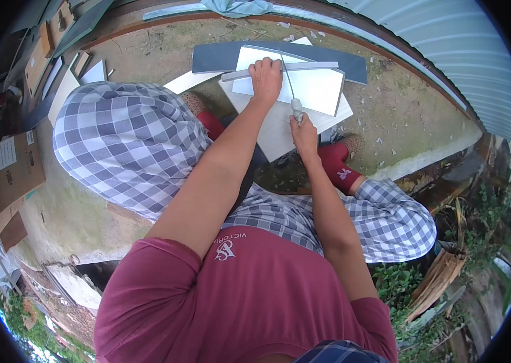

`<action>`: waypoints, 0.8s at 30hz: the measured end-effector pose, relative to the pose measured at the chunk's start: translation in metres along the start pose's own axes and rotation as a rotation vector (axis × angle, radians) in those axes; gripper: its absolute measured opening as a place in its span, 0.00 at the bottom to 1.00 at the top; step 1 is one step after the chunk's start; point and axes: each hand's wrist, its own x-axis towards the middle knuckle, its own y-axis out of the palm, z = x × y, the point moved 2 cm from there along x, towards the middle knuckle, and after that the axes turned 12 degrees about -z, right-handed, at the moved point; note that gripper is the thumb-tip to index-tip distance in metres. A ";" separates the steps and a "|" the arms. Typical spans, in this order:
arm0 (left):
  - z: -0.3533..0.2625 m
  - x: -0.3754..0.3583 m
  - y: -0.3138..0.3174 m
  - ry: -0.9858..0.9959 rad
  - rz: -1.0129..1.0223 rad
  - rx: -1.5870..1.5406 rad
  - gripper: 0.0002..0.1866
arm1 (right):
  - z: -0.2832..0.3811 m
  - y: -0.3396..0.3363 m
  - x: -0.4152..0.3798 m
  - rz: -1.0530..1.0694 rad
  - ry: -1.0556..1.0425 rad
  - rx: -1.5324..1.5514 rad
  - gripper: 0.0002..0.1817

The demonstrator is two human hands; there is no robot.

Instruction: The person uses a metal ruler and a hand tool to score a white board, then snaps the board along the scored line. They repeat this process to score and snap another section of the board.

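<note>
My left hand presses down on a straight grey bar, its fingers curled over the bar's edge. The bar lies across a white panel on a small stack of boards. In my right hand is a tool with a pale handle and a long, thin dark blade or rod. That thin part crosses the white panel and reaches over the bar, just right of my left hand. Below the panel lies a light grey board, and behind it a dark grey board.
My feet in maroon socks flank the stack on a concrete slab. Board offcuts and a cardboard box are at left. A corrugated metal wall stands at right, and a blue cloth lies at the back.
</note>
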 end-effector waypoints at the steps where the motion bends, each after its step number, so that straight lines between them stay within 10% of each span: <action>1: -0.002 0.001 0.001 -0.022 -0.007 0.005 0.15 | -0.001 -0.001 -0.001 -0.004 0.002 -0.011 0.19; 24: 0.000 -0.008 -0.007 0.039 -0.057 0.110 0.15 | 0.011 0.020 -0.020 0.033 0.027 -0.116 0.17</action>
